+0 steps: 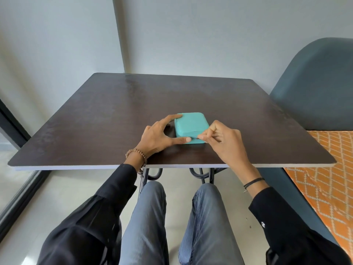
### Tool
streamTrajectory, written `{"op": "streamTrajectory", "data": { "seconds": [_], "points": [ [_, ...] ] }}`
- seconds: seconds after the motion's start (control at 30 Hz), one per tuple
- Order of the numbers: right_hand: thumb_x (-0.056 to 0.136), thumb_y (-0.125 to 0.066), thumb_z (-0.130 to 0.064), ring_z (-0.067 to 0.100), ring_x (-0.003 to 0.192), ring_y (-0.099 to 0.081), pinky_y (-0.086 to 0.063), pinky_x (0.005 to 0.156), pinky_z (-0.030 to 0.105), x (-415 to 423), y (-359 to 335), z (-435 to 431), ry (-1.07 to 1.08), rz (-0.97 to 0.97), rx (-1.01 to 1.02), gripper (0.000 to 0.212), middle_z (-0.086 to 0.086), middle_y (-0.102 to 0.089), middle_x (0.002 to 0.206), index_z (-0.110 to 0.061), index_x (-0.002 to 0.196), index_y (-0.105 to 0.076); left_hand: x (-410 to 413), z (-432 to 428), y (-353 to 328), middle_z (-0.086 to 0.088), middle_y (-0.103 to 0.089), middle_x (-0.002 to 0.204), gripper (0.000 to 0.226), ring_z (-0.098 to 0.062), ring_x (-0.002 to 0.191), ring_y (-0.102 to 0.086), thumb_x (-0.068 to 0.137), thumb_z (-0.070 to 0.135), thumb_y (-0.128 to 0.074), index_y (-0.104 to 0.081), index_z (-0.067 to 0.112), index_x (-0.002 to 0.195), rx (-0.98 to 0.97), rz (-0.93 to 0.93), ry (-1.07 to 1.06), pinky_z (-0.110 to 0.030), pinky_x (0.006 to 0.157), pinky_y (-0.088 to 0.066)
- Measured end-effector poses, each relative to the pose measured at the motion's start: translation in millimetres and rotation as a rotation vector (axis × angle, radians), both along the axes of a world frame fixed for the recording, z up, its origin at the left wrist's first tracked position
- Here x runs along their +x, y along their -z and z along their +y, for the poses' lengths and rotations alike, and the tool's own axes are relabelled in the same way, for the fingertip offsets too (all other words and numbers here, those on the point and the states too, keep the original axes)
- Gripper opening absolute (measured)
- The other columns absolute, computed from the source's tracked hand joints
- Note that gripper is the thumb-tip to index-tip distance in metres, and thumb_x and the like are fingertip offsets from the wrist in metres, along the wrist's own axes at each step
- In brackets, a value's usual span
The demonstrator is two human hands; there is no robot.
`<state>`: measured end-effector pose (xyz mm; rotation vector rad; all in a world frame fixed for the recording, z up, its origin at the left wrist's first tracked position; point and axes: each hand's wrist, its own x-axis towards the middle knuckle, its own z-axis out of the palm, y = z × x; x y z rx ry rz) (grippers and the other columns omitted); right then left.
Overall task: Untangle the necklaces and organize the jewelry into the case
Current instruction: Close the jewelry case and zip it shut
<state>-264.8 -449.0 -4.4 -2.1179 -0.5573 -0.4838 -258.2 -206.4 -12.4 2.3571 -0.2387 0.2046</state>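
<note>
Teal case (191, 124), rounded corners, lid closed, sits flat on the dark wood-grain table (114, 111). It is right of centre in the near half, short of the front edge.

Zipper pull (196, 138): small metal tab on the case's near side wall, around mid-width.

Right hand (223, 138): thumb and index pinch the zipper pull in a narrow grip. Other fingers are curled in behind. The hand sits just right of the case's near-right corner, wrist above the tabletop.

Left hand (154, 138): wide span across the case's left end. Index fingertip is on the far-left top corner, and the thumb lies straight along the near side wall with its tip just beside the pull. The case is held between the two. Remaining fingers are hidden behind the hand, so can't tell how they lie. Heel of the hand is on or just above the table, can't tell which.

Wrists: brown bead bracelet (137, 155) on the left, thin black cord band (253, 182) on the right. Both forearms are in black sleeves (95, 217).

Below the front edge are blue jeans (149, 217) with knees apart, and between them the table's dark metal legs (200, 175).

To the right is a grey-blue chair back (315, 88), with an orange patterned cloth (324, 169) on its seat, beside the table's right edge. Pale wall (191, 35) behind, light floor (57, 197) below.
</note>
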Motion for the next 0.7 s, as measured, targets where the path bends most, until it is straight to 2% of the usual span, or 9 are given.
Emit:
{"op": "streamTrajectory", "data": {
  "seconds": [0.17, 0.33, 0.43, 0.57, 0.7],
  "points": [
    [0.09, -0.078, -0.012, -0.001, 0.089, -0.074, -0.063, 0.073, 0.027, -2.2, -3.7, -0.1, -0.044, 0.034, -0.037, 0.011, -0.004, -0.078, 0.09, -0.008, 0.088, -0.068, 5.8, -0.6, -1.5, 0.019, -0.054, 0.141, 0.083, -0.008, 0.126, -0.054, 0.059, 0.082, -0.071, -0.041, 0.05, 0.13, -0.082, 0.028, 0.034, -0.05, 0.115, -0.035],
    [0.089, -0.079, -0.015, 0.0, 0.08, -0.073, -0.06, 0.067, 0.019, -7.9, -4.6, 3.6, -0.038, 0.021, -0.043, 0.01, -0.004, -0.078, 0.088, -0.011, 0.089, -0.069, 8.3, -0.2, -0.6, 0.014, -0.055, 0.142, 0.078, -0.003, 0.124, -0.05, 0.067, 0.063, -0.082, -0.042, 0.041, 0.131, -0.132, 0.044, 0.066, -0.041, 0.118, -0.035],
    [0.087, -0.08, -0.015, 0.001, 0.08, -0.074, -0.06, 0.067, 0.019, -11.6, -2.9, 7.8, 0.0, 0.069, 0.015, 0.011, -0.003, -0.077, 0.088, -0.012, 0.09, -0.07, 8.0, -0.1, -0.4, 0.014, -0.055, 0.142, 0.08, -0.007, 0.129, -0.051, 0.065, 0.066, -0.081, -0.042, 0.042, 0.131, -0.131, 0.049, 0.068, -0.039, 0.117, -0.036],
    [0.084, -0.082, -0.012, 0.002, 0.084, -0.074, -0.06, 0.071, 0.019, -12.2, -1.6, 10.8, 0.048, 0.164, 0.109, 0.015, -0.002, -0.078, 0.092, -0.013, 0.092, -0.07, 7.0, -1.1, -0.4, 0.012, -0.056, 0.141, 0.079, -0.01, 0.13, -0.05, 0.068, 0.06, -0.083, -0.042, 0.04, 0.133, -0.141, 0.049, 0.064, -0.037, 0.117, -0.036],
    [0.082, -0.085, -0.016, 0.002, 0.085, -0.073, -0.061, 0.074, 0.02, -15.2, 1.5, 14.6, 0.071, 0.18, 0.134, 0.02, -0.003, -0.077, 0.093, -0.012, 0.094, -0.07, 6.9, -0.2, -0.4, 0.013, -0.056, 0.141, 0.081, -0.012, 0.131, -0.051, 0.066, 0.066, -0.08, -0.041, 0.043, 0.133, -0.141, 0.059, 0.066, -0.041, 0.116, -0.037]
  ]
}}
